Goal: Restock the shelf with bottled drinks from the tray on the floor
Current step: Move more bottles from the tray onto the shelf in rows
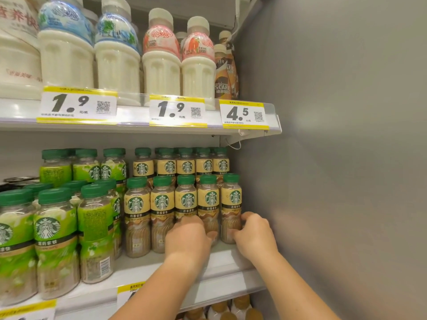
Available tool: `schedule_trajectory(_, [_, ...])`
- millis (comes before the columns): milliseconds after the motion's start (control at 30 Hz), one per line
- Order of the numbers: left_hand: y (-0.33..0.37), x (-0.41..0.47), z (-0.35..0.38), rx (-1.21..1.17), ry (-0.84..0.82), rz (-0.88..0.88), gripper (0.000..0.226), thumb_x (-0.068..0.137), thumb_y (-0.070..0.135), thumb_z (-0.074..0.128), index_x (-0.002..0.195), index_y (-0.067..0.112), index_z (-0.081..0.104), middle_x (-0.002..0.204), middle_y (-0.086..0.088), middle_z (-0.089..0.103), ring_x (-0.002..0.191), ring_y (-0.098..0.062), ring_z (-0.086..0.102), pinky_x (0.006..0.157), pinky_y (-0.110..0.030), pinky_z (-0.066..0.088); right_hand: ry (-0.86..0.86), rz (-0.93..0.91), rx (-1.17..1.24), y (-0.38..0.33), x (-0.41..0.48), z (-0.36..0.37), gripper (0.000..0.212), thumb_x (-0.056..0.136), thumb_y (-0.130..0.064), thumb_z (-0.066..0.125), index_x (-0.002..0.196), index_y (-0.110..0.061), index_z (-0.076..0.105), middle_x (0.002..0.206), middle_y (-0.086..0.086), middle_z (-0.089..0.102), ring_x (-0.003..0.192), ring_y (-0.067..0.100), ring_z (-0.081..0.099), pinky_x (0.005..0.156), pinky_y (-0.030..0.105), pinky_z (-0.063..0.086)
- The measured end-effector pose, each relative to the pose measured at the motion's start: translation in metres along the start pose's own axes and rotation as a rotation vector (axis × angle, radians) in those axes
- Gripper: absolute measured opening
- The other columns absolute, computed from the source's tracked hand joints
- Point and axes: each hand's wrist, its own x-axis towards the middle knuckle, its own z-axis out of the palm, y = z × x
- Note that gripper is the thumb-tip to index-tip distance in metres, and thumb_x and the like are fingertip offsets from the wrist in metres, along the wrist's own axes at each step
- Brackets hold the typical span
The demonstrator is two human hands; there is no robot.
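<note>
Tan-labelled row [161, 202] at right: left hand [187, 239] grips next bottle [208, 202], right hand [254, 234] grips end bottle [231, 199], probably squaring both against wall [323, 181].

Smooth grey side wall [335, 135], yellow price tags [178, 110].

Price tags [78, 106] read 1.9, 1.9 [177, 111] and 4.5 [243, 114]; brown bottle [222, 83] reads "SCAFE"; latte bottles [186, 204] show a siren logo.
</note>
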Motion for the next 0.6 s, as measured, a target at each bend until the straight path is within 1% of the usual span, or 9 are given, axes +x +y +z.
schedule_trajectory(100, [-0.003, 0.003, 0.001, 0.04, 0.027, 0.034, 0.038, 0.093, 0.05, 0.055, 0.101, 0.014, 0.059, 0.103, -0.006, 0.065, 0.096, -0.029, 0.063, 0.076, -0.032, 0.048, -0.008, -0.009, -0.013, 0.0, 0.003, 0.004, 0.027, 0.083, -0.03, 0.073, 0.108, -0.021, 0.067, 0.103, 0.002, 0.072, 0.092, 0.027, 0.067, 0.078, 0.035, 0.057])
schedule_trajectory(200, [-0.002, 0.003, 0.002, 0.111, 0.063, 0.072, 0.039, 0.093, 0.053, 0.053, 0.098, 0.015, 0.06, 0.099, -0.005, 0.066, 0.091, -0.027, 0.065, 0.071, -0.031, 0.047, 0.012, -0.022, -0.051, -0.001, 0.002, 0.007, 0.034, 0.083, -0.035, 0.072, 0.114, -0.023, 0.063, 0.106, 0.002, 0.071, 0.097, 0.029, 0.067, 0.081, 0.039, 0.057])
schedule_trajectory(367, [0.002, 0.005, 0.005, 0.131, 0.086, 0.103, 0.034, 0.092, 0.049, 0.054, 0.098, 0.017, 0.061, 0.099, -0.004, 0.067, 0.09, -0.027, 0.065, 0.074, -0.032, 0.049, 0.002, -0.036, -0.079, -0.004, 0.002, 0.006, 0.039, 0.085, -0.035, 0.071, 0.12, -0.024, 0.06, 0.114, 0.003, 0.07, 0.102, 0.03, 0.065, 0.083, 0.04, 0.056])
schedule_trajectory(500, [0.003, 0.006, 0.003, 0.126, 0.035, 0.115, 0.032, 0.094, 0.046, 0.053, 0.097, 0.015, 0.061, 0.099, -0.005, 0.067, 0.088, -0.028, 0.065, 0.072, -0.031, 0.047, -0.035, -0.047, -0.096, -0.003, 0.0, 0.003, 0.046, 0.087, -0.036, 0.069, 0.129, -0.021, 0.055, 0.123, 0.005, 0.066, 0.11, 0.031, 0.063, 0.088, 0.039, 0.054])
schedule_trajectory(600, [0.004, 0.003, -0.003, 0.145, -0.013, 0.129, 0.033, 0.095, 0.045, 0.052, 0.102, 0.014, 0.061, 0.102, -0.006, 0.065, 0.092, -0.027, 0.063, 0.073, -0.032, 0.045, -0.061, -0.063, -0.139, -0.005, -0.003, -0.003, 0.055, 0.091, -0.038, 0.063, 0.139, -0.017, 0.044, 0.129, 0.007, 0.062, 0.114, 0.032, 0.061, 0.089, 0.039, 0.053])
